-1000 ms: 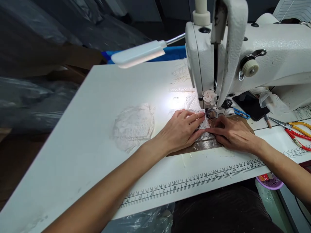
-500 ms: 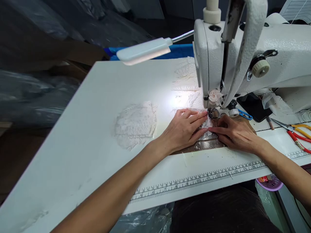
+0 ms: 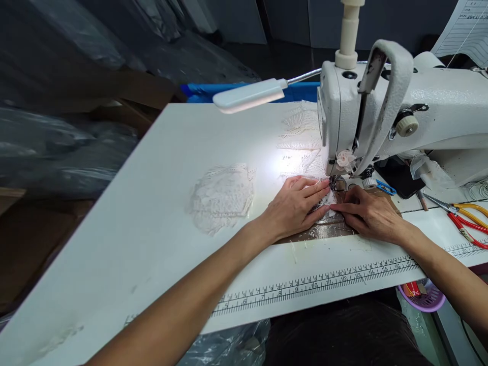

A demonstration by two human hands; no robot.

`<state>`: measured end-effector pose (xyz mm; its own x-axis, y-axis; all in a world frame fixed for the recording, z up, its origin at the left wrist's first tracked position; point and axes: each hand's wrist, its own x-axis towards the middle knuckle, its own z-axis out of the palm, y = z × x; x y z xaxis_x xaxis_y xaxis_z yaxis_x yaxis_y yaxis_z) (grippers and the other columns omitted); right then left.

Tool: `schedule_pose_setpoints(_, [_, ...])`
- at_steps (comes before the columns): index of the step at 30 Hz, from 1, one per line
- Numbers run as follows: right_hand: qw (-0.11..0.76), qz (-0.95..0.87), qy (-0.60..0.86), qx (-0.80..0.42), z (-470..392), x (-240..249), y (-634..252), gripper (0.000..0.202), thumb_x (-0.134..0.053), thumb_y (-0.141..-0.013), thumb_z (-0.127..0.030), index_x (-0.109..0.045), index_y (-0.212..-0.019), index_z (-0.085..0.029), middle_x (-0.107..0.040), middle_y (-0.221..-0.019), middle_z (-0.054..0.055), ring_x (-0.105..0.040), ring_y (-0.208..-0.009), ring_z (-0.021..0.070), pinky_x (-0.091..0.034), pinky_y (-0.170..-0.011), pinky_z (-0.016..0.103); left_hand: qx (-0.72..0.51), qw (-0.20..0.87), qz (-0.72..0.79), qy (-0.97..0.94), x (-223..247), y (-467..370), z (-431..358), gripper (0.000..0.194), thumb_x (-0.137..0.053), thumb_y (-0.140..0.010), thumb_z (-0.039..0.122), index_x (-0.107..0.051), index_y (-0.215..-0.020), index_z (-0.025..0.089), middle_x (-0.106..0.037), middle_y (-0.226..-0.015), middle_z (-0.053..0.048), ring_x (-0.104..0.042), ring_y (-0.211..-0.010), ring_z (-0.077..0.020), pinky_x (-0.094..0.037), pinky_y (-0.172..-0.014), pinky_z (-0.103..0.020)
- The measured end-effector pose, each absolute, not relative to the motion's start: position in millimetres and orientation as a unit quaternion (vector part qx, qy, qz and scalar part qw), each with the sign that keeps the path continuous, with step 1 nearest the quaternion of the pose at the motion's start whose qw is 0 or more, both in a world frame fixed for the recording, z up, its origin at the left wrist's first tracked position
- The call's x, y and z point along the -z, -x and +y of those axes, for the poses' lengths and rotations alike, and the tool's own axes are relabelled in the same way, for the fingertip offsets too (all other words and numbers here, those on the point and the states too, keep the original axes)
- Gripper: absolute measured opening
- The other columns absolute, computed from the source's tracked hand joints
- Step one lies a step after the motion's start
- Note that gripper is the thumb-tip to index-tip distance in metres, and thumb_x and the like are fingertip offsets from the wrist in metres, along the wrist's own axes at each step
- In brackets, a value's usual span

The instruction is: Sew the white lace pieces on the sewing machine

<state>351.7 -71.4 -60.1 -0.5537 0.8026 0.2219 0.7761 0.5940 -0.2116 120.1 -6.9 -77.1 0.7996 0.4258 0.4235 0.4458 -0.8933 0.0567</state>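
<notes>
A small piece of white lace (image 3: 328, 204) lies at the presser foot (image 3: 334, 182) of a white sewing machine (image 3: 345, 96), mostly covered by my fingers. Flat over its left side rests my left hand (image 3: 299, 206), fingers stretched forward and fingertips close beside the foot. My right hand (image 3: 369, 211) is at the lace's right edge, its index finger reaching across to the fabric and its other fingers curled. The exact grip of that thumb is partly hidden. More white lace (image 3: 301, 137) trails behind the foot, and separate lace pieces (image 3: 223, 198) lie to the left.
A lamp (image 3: 249, 95) lights the white table (image 3: 163, 203). Toward the right are a phone (image 3: 400, 178), a blue clip-like item (image 3: 386, 187), metal-bladed snips (image 3: 438, 202) and red- and yellow-handled tools (image 3: 463, 223). A printed ruler (image 3: 324, 284) follows the front edge, above a purple basket (image 3: 429, 300).
The whole view has shifted, so the machine and table sit lower and slightly to the right. Both hands keep nearly the same position on the lace.
</notes>
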Motion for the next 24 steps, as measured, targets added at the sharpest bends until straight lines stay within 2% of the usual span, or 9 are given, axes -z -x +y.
schedule_pose_setpoints(5, [0.158, -0.874, 0.457, -0.051, -71.5, 61.7, -350.4, 0.034, -0.048, -0.097, -0.028, -0.070, -0.123, -0.031, -0.063, -0.104, 0.008, -0.059, -0.080, 0.0154, -0.045, -0.062, 0.026, 0.209, 0.019, -0.242, 0.947, 74.0, -121.4, -8.8, 0.038, -0.038, -0.103, 0.035, -0.061, -0.125, 0.014, -0.062, -0.132, -0.015, -0.061, -0.111, -0.0272, -0.047, -0.096, -0.051])
schedule_pose_setpoints(19, [0.173, -0.868, 0.458, -0.080, -71.5, 63.2, -351.7, 0.034, -0.049, -0.098, -0.028, -0.068, -0.125, -0.031, -0.062, -0.106, 0.008, -0.061, -0.084, 0.0162, -0.049, -0.068, 0.028, 0.179, 0.033, -0.220, 0.958, 68.8, -118.3, -4.6, 0.039, -0.037, -0.103, 0.036, -0.063, -0.125, 0.017, -0.066, -0.129, -0.012, -0.062, -0.112, -0.0281, -0.049, -0.095, -0.051])
schedule_pose_setpoints(24, [0.184, -0.860, 0.466, -0.097, -71.2, 65.1, -351.2, 0.033, -0.049, -0.098, -0.029, -0.070, -0.123, -0.030, -0.062, -0.106, 0.008, -0.062, -0.085, 0.0158, -0.048, -0.070, 0.028, 0.186, 0.042, -0.223, 0.956, 72.4, -119.0, -4.2, 0.038, -0.039, -0.102, 0.035, -0.063, -0.125, 0.018, -0.065, -0.130, -0.011, -0.062, -0.112, -0.0289, -0.047, -0.098, -0.056])
